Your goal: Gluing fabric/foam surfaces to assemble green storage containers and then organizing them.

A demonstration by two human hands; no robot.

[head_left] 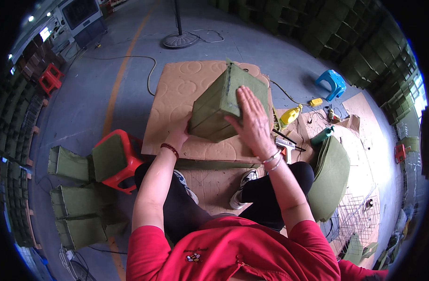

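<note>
A dark green, stiff-sided box (213, 105) is tilted over the cardboard-topped table (170, 100) in front of me. My left hand (179, 130) grips the box at its lower left edge, its fingertips partly hidden behind it. Against the box's right face lies my right hand (253, 121), fingers stretched out flat and the thumb held apart. A white glue gun (285, 144) is close to my right wrist, beside the table's right edge. A stack of green sheets (333, 175) stands to the right of my right knee.
To my left, a red stool (130, 161) carries a green piece, with several open green boxes (76, 201) beside it. A yellow bottle (290, 115), a teal bottle (322, 135) and wire grids (357, 218) are at right. Farther off are a blue stool (332, 84) and a round stand base (180, 40).
</note>
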